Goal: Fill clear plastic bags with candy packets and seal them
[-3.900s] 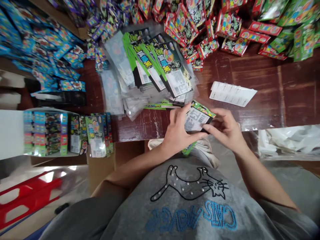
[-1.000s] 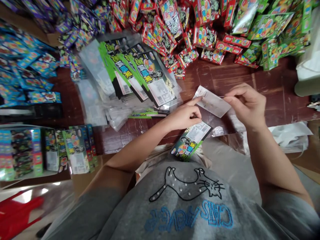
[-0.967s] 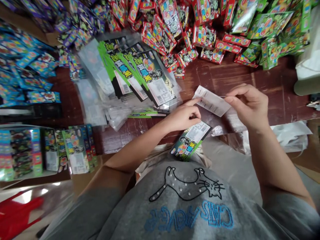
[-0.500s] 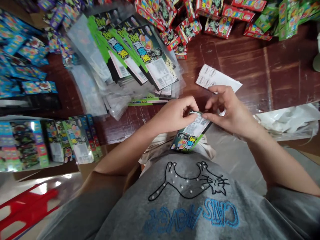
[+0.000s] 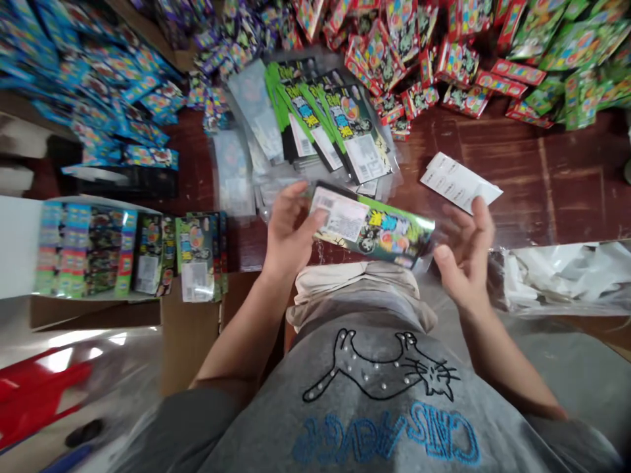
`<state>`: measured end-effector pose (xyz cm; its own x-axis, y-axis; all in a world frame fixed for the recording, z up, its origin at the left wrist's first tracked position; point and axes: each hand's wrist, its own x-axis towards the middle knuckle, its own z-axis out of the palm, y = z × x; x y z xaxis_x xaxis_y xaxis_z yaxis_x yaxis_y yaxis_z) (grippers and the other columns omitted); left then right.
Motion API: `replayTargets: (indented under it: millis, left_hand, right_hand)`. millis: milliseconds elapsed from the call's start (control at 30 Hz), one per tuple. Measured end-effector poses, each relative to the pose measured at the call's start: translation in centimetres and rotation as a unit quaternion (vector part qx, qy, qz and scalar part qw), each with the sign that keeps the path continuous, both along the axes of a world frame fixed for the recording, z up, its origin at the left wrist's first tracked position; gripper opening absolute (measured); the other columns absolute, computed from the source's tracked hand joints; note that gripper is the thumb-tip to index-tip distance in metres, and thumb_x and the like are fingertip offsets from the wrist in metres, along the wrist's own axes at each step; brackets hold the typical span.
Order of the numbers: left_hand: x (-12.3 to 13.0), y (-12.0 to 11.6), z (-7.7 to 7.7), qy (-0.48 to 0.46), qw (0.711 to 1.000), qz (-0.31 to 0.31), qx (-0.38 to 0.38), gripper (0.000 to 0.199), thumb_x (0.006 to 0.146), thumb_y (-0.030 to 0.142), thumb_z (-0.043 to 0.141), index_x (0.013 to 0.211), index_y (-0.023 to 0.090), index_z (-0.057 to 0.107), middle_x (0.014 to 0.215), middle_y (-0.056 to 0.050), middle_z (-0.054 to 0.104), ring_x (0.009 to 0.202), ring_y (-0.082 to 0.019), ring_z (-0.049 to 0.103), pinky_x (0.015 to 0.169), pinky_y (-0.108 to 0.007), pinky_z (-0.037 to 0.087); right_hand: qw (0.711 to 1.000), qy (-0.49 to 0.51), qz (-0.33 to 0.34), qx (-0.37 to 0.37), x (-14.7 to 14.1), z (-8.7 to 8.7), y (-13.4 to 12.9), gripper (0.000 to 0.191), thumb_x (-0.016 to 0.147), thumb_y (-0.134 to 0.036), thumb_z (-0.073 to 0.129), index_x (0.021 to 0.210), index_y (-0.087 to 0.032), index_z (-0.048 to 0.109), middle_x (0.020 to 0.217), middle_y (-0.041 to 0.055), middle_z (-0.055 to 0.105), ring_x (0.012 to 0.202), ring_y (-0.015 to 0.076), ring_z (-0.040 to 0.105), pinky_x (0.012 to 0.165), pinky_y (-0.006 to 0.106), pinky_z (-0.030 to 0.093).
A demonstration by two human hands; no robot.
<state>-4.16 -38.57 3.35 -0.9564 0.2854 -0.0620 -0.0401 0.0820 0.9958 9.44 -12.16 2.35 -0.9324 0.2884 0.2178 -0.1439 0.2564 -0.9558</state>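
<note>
A black and green candy pouch (image 5: pixel 389 230) with a white label is stretched sideways in front of my body. My left hand (image 5: pixel 290 233) pinches its left end, the thumb lying over the label. Beside the pouch's right end is my right hand (image 5: pixel 468 256), its fingers apart and slightly blurred. Whether that hand touches the clear plastic edge, I cannot tell. A white sticker sheet (image 5: pixel 456 184) lies on the table just beyond my right fingers. Flat clear-edged pouches (image 5: pixel 362 148) of the same print overlap in a pile beyond my left hand.
Small blue packets (image 5: pixel 142 125), purple packets (image 5: pixel 231 56), red packets (image 5: pixel 461 62) and green packets (image 5: pixel 582 92) are heaped along the far side. Filled pouches (image 5: pixel 194 256) stand in a row at left. A bin of white scraps (image 5: pixel 562 269) is at right.
The pouch has turned from hanging down to lying sideways. My left hand has moved to its left end, and my right hand has opened and come off its top edge. The view has shifted.
</note>
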Motion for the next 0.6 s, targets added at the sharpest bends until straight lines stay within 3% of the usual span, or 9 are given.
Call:
replayTargets:
  millis: [100, 167, 267, 367, 433, 500, 600]
  left_hand:
    - [3.5, -1.5, -1.7, -0.020, 0.995, 0.069, 0.064, 0.078, 0.094, 0.061, 0.080, 0.159, 0.043, 0.040, 0.139, -0.006, 0.070, 0.124, -0.024, 0.071, 0.101, -0.042, 0.061]
    - [6.2, -1.7, -2.7, -0.049, 0.996, 0.045, 0.056, 0.083, 0.093, 0.063, 0.080, 0.162, 0.042, 0.038, 0.145, -0.008, 0.068, 0.125, -0.025, 0.071, 0.102, -0.043, 0.062]
    - [9.4, -2.3, -3.7, -0.071, 0.997, -0.005, 0.016, 0.074, 0.089, 0.059, 0.086, 0.149, 0.033, 0.052, 0.136, -0.008, 0.071, 0.115, -0.023, 0.073, 0.098, -0.040, 0.062]
    - [10.7, -2.8, -3.9, -0.058, 0.998, -0.033, -0.011, 0.061, 0.087, 0.054, 0.089, 0.131, 0.028, 0.058, 0.123, -0.007, 0.072, 0.105, -0.021, 0.074, 0.091, -0.037, 0.062]
    - [10.7, -2.5, -3.7, -0.053, 0.995, -0.083, -0.009, 0.051, 0.089, 0.055, 0.087, 0.120, 0.026, 0.059, 0.129, -0.009, 0.069, 0.110, -0.022, 0.074, 0.091, -0.036, 0.063]
    - [10.2, -1.7, -3.4, -0.045, 0.993, -0.112, 0.000, 0.045, 0.093, 0.054, 0.083, 0.117, 0.026, 0.057, 0.140, -0.011, 0.065, 0.117, -0.022, 0.073, 0.092, -0.035, 0.062]
    - [8.8, -0.2, -3.0, -0.012, 0.997, -0.073, 0.012, 0.050, 0.097, 0.050, 0.079, 0.133, 0.028, 0.051, 0.139, -0.011, 0.064, 0.121, -0.022, 0.070, 0.093, -0.034, 0.062]
  right_hand:
    - [0.995, -0.031, -0.041, -0.084, 0.2, -1.4, -2.9, 0.078, 0.101, -0.053, 0.070, 0.167, -0.050, 0.028, 0.140, 0.0072, 0.064, 0.112, 0.0240, 0.076, 0.097, 0.047, 0.067]
    - [0.991, -0.034, -0.084, -0.096, -0.4, -2.0, -4.3, 0.068, 0.103, -0.047, 0.070, 0.159, -0.047, 0.033, 0.121, 0.0029, 0.067, 0.098, 0.0199, 0.076, 0.093, 0.043, 0.068]
    - [0.989, -0.012, -0.131, -0.068, -1.6, -2.4, -4.9, 0.054, 0.102, -0.042, 0.071, 0.147, -0.043, 0.042, 0.113, 0.0015, 0.066, 0.094, 0.0185, 0.072, 0.092, 0.041, 0.067]
    - [0.988, 0.003, -0.157, 0.008, -2.3, -2.5, -4.5, 0.054, 0.101, -0.044, 0.072, 0.148, -0.039, 0.044, 0.122, 0.0065, 0.063, 0.104, 0.0221, 0.070, 0.097, 0.045, 0.065]
    - [0.989, 0.007, -0.145, 0.038, -2.3, -2.2, -4.4, 0.058, 0.103, -0.046, 0.068, 0.154, -0.040, 0.041, 0.125, 0.0079, 0.063, 0.105, 0.0235, 0.069, 0.097, 0.047, 0.064]
    - [0.996, 0.001, -0.088, 0.033, -2.1, -1.7, -4.4, 0.063, 0.103, -0.045, 0.067, 0.159, -0.045, 0.037, 0.126, 0.0063, 0.065, 0.101, 0.0232, 0.068, 0.095, 0.045, 0.064]
    - [1.000, -0.014, -0.012, 0.018, -1.8, -1.0, -4.4, 0.073, 0.102, -0.044, 0.069, 0.165, -0.050, 0.032, 0.128, 0.0046, 0.069, 0.092, 0.0222, 0.066, 0.090, 0.044, 0.063]
